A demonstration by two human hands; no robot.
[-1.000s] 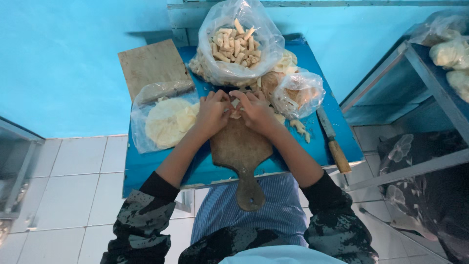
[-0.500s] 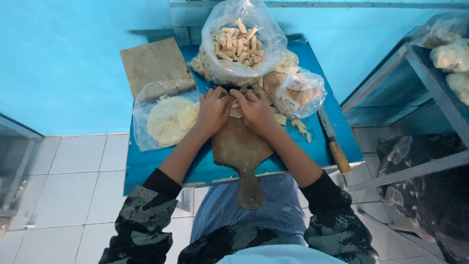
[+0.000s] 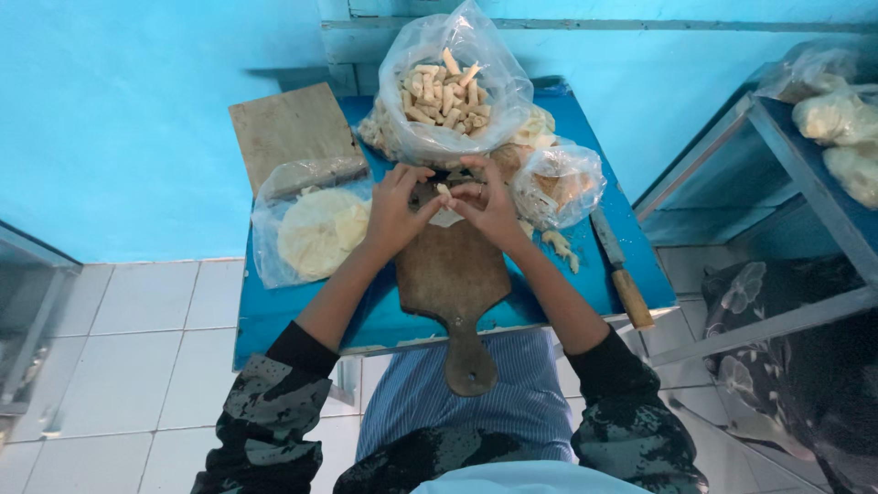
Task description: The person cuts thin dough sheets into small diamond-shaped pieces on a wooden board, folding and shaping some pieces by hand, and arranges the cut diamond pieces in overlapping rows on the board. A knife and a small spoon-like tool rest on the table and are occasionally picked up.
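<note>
Left hand [image 3: 395,209]: fingers closed on the small pale roll [image 3: 444,192].
Right hand [image 3: 489,206]: pinches the same roll.
Roll place: above the wooden board's [image 3: 453,274] far end, blue tabletop [image 3: 302,316].

Your blue table [image 3: 274,316] carries a paddle board [image 3: 455,274], square board [image 3: 291,123], knife [image 3: 622,270] and filled bags [image 3: 455,87].

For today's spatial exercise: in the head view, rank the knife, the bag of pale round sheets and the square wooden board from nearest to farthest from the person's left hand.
From the left hand:
1. Bag of pale round sheets, just beside it, on its outer side.
2. Square wooden board, behind that bag, toward the wall.
3. Knife, across the table, past the right hand.
</note>
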